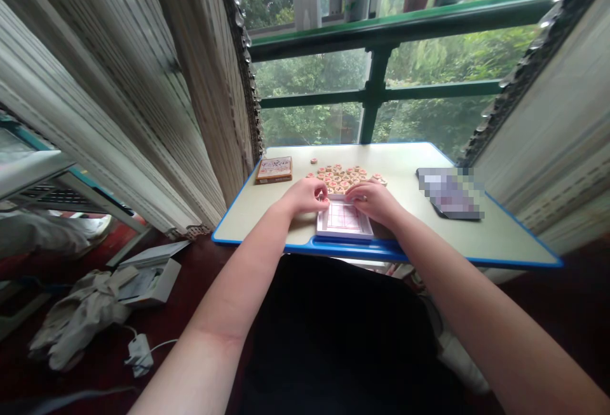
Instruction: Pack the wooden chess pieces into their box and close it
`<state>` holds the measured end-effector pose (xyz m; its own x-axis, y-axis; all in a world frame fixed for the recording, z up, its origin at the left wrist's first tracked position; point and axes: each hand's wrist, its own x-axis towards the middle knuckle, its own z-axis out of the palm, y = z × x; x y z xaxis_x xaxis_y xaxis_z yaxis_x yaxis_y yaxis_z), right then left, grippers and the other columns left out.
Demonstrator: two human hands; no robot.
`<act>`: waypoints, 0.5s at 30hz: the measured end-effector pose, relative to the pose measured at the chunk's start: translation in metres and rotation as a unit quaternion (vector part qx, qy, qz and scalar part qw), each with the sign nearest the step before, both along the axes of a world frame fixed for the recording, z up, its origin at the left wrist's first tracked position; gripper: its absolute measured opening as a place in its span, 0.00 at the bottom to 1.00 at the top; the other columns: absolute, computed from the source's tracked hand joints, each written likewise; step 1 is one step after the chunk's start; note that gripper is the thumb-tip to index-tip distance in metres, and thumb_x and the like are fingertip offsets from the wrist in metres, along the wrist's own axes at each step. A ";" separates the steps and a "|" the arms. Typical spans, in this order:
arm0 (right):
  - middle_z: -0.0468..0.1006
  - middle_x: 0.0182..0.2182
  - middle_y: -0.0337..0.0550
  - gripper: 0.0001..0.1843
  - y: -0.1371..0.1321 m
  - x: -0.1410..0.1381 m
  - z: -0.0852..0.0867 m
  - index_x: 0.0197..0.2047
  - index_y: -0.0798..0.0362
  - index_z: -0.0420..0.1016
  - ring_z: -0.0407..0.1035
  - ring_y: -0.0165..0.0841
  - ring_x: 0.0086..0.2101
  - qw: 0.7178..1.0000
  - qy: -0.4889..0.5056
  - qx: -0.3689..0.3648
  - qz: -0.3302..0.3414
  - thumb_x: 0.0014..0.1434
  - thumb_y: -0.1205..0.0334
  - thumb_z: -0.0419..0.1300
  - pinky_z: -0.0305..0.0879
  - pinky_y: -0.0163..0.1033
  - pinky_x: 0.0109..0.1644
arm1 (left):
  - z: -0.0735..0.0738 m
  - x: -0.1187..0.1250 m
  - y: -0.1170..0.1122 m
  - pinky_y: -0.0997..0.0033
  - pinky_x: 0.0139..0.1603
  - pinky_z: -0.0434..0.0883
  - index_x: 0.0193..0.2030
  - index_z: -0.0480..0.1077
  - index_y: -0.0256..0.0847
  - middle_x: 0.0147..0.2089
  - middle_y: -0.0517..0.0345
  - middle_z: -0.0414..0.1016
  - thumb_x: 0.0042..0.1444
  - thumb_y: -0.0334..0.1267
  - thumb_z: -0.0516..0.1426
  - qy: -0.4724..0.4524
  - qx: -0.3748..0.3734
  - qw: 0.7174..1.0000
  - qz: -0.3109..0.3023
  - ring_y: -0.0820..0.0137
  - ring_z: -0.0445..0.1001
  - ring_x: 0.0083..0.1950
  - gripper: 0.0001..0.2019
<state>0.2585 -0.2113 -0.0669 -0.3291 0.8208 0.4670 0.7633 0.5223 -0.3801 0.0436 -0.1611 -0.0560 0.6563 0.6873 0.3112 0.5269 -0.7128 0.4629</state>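
A white shallow box (344, 234) with a red-lined paper grid inside sits at the front edge of the table. My left hand (305, 195) is closed in a pinch on a round wooden Chinese chess piece (325, 202) at the box's far left corner. At the far right corner, my right hand (376, 202) curls with its fingers together over the box's rim. What those fingers hold, if anything, is hidden. Just beyond both hands lies a loose cluster of round Chinese chess pieces (338, 178) with red and dark characters.
The pale table (257, 215) has a blue edge. A brown printed box (274, 170) lies at its far left, and a lone piece (313, 161) near the back. A blurred-out flat dark device (450, 194) is on the right. Curtains (200, 84) hang on both sides.
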 end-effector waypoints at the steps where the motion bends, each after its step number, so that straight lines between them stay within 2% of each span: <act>1: 0.82 0.35 0.40 0.13 0.000 0.000 0.000 0.27 0.51 0.79 0.73 0.36 0.39 1.000 0.000 0.000 0.002 0.47 0.75 0.56 0.57 0.46 0.55 | 0.000 0.000 0.000 0.74 0.29 0.62 0.29 0.73 0.38 0.27 0.61 0.68 0.43 0.38 0.61 -0.001 -0.001 1.000 -0.003 0.74 0.64 0.28 0.07; 15: 0.82 0.33 0.40 0.10 -0.001 0.000 0.001 0.26 0.51 0.78 0.74 0.35 0.37 1.000 -0.006 0.012 0.018 0.49 0.73 0.57 0.58 0.44 0.51 | 0.000 0.001 -0.001 0.74 0.31 0.64 0.29 0.74 0.38 0.28 0.60 0.69 0.45 0.36 0.59 0.005 0.010 1.000 -0.018 0.75 0.65 0.29 0.05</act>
